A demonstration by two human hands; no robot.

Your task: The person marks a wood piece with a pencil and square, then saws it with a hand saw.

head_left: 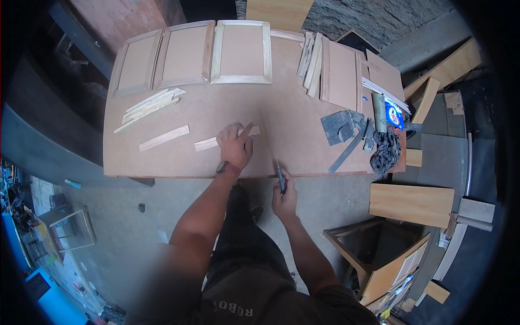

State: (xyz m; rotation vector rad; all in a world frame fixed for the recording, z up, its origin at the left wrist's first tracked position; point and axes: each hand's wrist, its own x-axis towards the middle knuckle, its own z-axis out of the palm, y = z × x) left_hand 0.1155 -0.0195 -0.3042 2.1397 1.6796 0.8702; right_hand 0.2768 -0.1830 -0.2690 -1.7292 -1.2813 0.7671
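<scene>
A pale, narrow wooden strip (206, 144) lies flat and slantwise on the table (303, 142), its middle covered, while a dark-handled hand tool (281, 183), its thin blade blurred, points away from the person at the near edge.

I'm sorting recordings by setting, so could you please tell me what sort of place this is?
Probably a woodworking shop: framed panels and loose wooden strips lie on a large worktable.
</scene>
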